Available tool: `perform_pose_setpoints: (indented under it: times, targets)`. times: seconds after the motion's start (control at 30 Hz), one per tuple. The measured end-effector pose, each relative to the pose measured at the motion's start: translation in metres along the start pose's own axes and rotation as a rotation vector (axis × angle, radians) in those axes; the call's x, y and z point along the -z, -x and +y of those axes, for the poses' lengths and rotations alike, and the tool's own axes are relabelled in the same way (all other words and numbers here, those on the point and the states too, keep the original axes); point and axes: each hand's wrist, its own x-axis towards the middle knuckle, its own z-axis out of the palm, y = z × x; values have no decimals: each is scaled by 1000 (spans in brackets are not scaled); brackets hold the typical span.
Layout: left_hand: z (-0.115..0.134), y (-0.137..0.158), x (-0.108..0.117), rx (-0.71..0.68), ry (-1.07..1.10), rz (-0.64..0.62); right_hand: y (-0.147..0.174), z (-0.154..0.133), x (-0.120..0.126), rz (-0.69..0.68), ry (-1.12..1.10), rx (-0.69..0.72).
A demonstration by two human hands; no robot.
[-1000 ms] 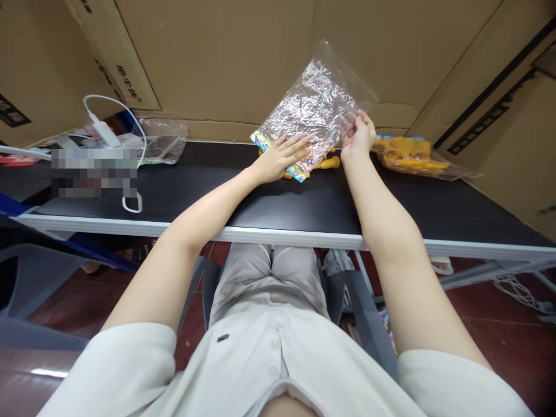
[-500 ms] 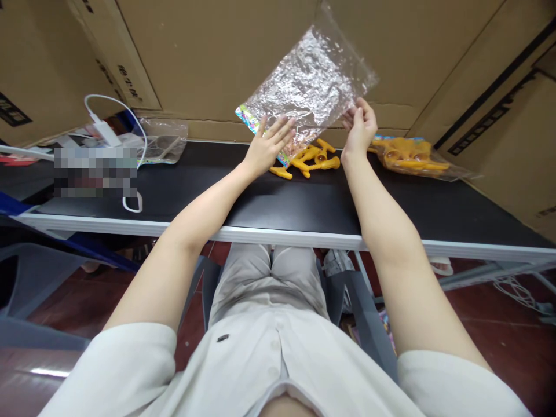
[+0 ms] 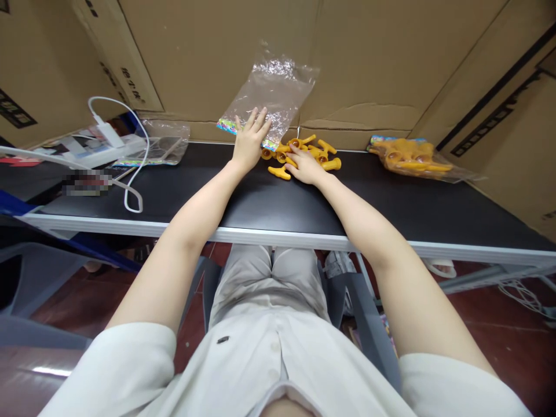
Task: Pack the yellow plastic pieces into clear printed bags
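Observation:
My left hand (image 3: 248,141) holds a clear crinkled plastic bag (image 3: 273,95) by its colourful printed edge, up against the cardboard wall at the back of the black table (image 3: 182,185). Just to its right my right hand (image 3: 305,165) rests palm down on a small pile of several loose orange plastic pieces (image 3: 319,153), fingers spread over them. One orange piece (image 3: 278,172) lies apart, nearest me.
A sealed bag of orange pieces (image 3: 410,156) lies at the back right. At the back left sit another clear bag (image 3: 163,142), a white charger with a looping cable (image 3: 130,174) and papers. Cardboard boxes (image 3: 382,63) wall the table's far side and right.
The right hand let go of the bag and came down onto the orange pieces. The left hand carried the bag left and back, so it now hangs narrower against the cardboard.

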Motion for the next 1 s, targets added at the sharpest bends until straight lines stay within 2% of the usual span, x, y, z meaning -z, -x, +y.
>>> perform_pose_setpoints:
  times: [0.13,0.2,0.3,0.43,0.53,0.73,0.87,1.0]
  targets:
    - [28,4,16,96,-267,-153,-1,3,1,-33,19,-18]
    - [35,4,24,118,-327,-210,0,2,3,-56,29,-34]
    - [37,2,36,157,-305,-222,2,-2,6,-70,33,-48]
    - [36,1,57,338,-443,-250,2,-7,9,-94,28,-73]
    - [24,10,76,460,-454,-268,3,-9,10,-102,19,-79]
    - [-27,56,117,674,-354,-261,6,-11,12,-89,5,-75]
    - [-36,77,139,774,-464,-328,6,-11,12,-104,23,-93]
    - [-48,81,154,820,-605,-407,5,-11,10,-93,23,-80]
